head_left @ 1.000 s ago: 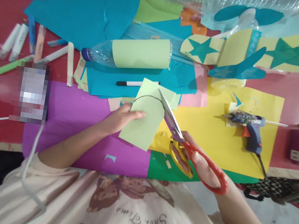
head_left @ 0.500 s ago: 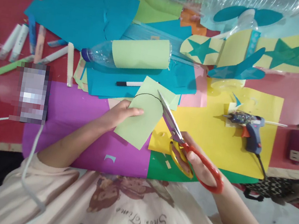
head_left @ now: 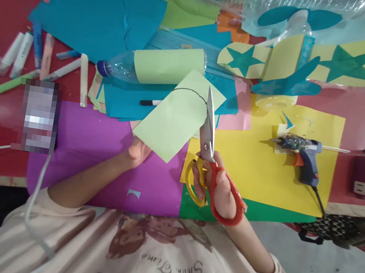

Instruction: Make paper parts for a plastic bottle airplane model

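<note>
A sheet of light green paper [head_left: 175, 117] is tilted over the purple sheet, a curved black line drawn across its upper part. At its lower left corner is my left hand [head_left: 138, 151], closed on the edge, with the fingers partly hidden beneath the paper. My right hand [head_left: 221, 188] grips scissors [head_left: 208, 136] by their red and yellow handles. Their blades point up along the paper's right edge, by the end of the drawn line, and look nearly closed. Just behind the paper lies a plastic bottle [head_left: 169, 65] wrapped in light green paper.
A glue gun [head_left: 308, 161] rests on yellow paper [head_left: 250, 165] at the right. A bottle airplane with green stars [head_left: 285, 58] stands at the back right. Markers [head_left: 24, 54] and a blurred phone-like object [head_left: 39, 116] lie left. Purple paper [head_left: 86, 149] covers the front left.
The green paper has moved up and turned clockwise. My left hand has shifted down and left to its corner, thumb off its face. The scissors have swung more upright and left.
</note>
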